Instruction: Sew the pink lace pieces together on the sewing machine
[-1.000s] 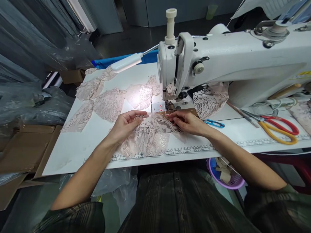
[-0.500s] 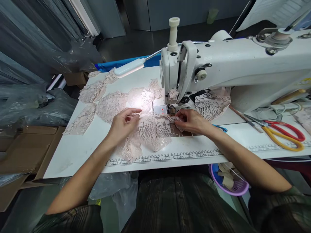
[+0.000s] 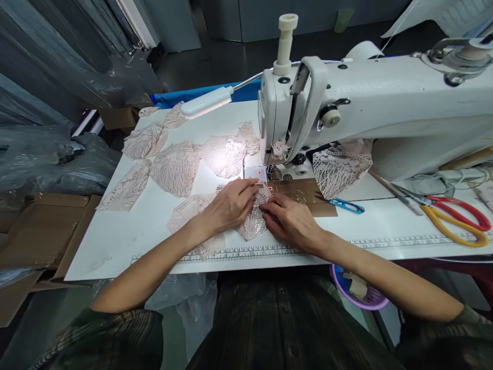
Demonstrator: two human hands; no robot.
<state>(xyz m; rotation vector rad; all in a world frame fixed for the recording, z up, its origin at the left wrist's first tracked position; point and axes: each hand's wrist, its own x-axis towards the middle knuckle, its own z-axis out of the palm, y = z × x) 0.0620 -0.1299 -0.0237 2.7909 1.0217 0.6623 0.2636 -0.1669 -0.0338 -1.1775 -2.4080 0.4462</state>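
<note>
**Held lace piece (image 3: 254, 224) at the needle plate (image 3: 253, 173), handling judged partway**

Loose lace pieces (image 3: 175, 168) are spread at left on the table (image 3: 90, 241), their handling apparently left to be done. The grip of the left hand (image 3: 230, 205) is closed on the held lace piece, just in front of the needle plate. Its long axis is directed front to back, its tip pointed toward the printed ruler (image 3: 283, 252). Its near edge is pinched by the right hand (image 3: 296, 222); whether any stitching is finished cannot be told beneath the fingers. Farther right, another lace piece (image 3: 341, 169) is seen beside blue snips (image 3: 348, 206).
</note>
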